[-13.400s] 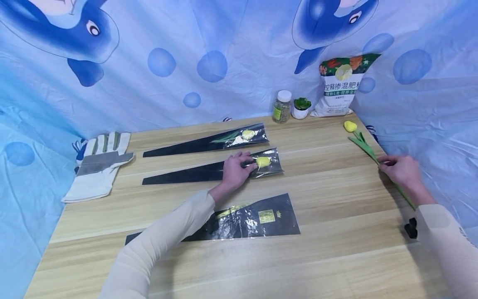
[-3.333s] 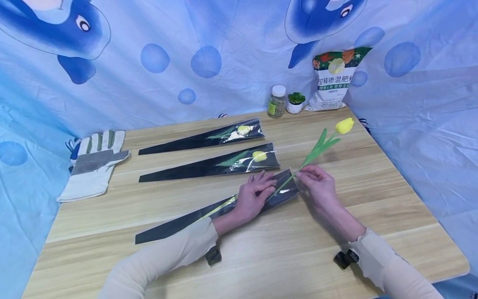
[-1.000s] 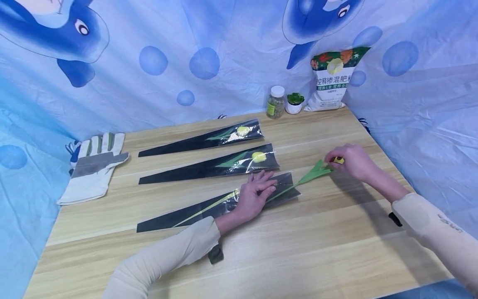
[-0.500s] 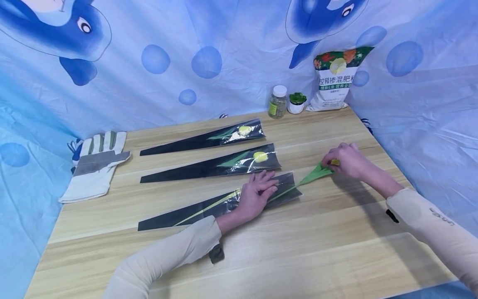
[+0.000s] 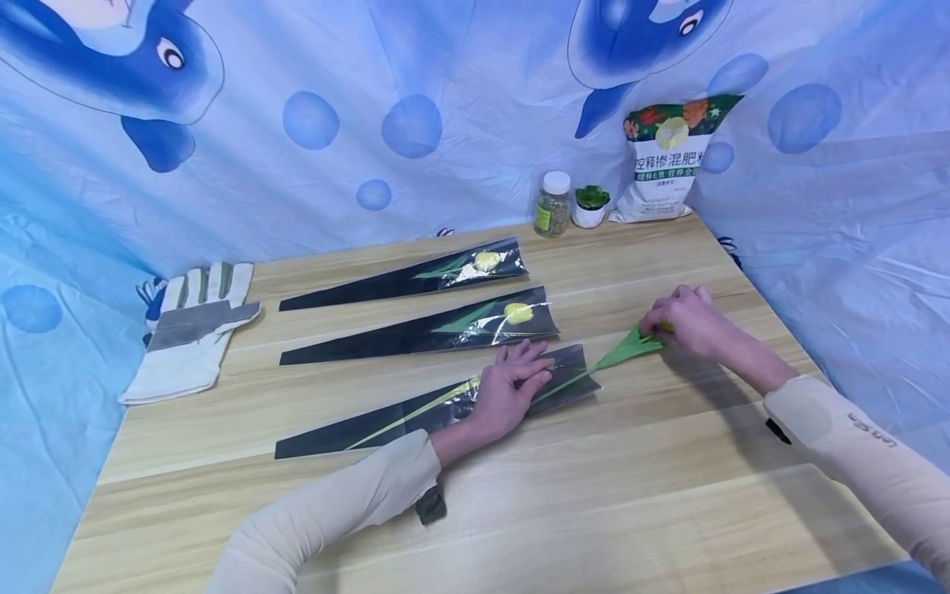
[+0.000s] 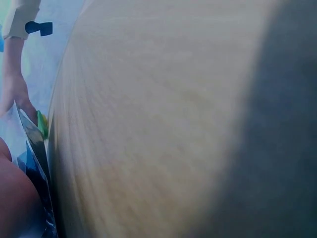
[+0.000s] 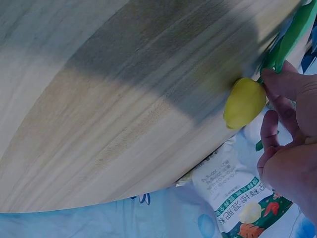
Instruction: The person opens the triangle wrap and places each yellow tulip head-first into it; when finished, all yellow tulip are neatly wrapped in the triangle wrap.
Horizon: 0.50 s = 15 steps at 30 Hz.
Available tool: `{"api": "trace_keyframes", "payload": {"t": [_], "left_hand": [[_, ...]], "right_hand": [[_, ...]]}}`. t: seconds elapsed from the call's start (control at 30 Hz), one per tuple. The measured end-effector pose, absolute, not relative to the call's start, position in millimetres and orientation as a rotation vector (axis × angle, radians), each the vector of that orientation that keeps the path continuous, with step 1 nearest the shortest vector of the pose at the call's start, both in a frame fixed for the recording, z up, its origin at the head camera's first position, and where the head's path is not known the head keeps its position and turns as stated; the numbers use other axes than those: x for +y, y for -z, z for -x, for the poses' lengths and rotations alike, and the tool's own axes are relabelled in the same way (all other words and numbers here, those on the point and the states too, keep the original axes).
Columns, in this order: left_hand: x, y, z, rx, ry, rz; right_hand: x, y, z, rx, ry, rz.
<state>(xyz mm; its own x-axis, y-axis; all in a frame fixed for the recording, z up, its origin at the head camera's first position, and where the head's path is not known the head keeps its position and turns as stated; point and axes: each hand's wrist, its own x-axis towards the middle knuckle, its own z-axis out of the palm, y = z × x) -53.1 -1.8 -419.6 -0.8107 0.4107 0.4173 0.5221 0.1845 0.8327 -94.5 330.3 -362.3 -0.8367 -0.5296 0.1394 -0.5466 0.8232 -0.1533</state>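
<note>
My right hand point(image 5: 693, 322) pinches a yellow tulip point(image 7: 245, 103) just below its bloom, thumb against fingers by the green leaves point(image 5: 627, 346). The tulip's stem runs left into the wide mouth of the nearest flower sleeve point(image 5: 319, 437), a long tapered black one with a clear front. My left hand point(image 5: 508, 392) rests on this sleeve near its mouth, fingers spread, and hides part of the stem. Farther back lie two more black sleeves, the middle one point(image 5: 356, 342) and the far one point(image 5: 349, 290), each with a yellow tulip inside. The left wrist view shows mostly bare wood.
White-and-grey work gloves point(image 5: 189, 330) lie at the left edge of the wooden table point(image 5: 579, 511). Along the back stand a white-capped jar point(image 5: 552, 206), a small potted succulent point(image 5: 590, 205) and a fertilizer bag point(image 5: 664, 161). A blue dolphin-print curtain point(image 5: 475, 107) hangs behind.
Earlier the right hand picked up the tulip at the right; then its stem entered the nearest sleeve. The right hand moved from stem to bloom. In the last half second almost nothing moved.
</note>
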Motion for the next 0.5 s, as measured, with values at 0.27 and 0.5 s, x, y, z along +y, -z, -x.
{"api": "trace_keyframes", "payload": {"t": [0.27, 0.5], "left_hand": [[0.0, 419.9, 52.2, -2.351, 1.707, 0.915], [1.2, 419.3, 52.3, -2.387, 1.665, 0.902]], "right_hand": [[329.6, 362.9, 92.7, -2.831, -0.316, -0.914], [326.9, 360.1, 89.2, -2.743, -0.331, -0.97]]}}
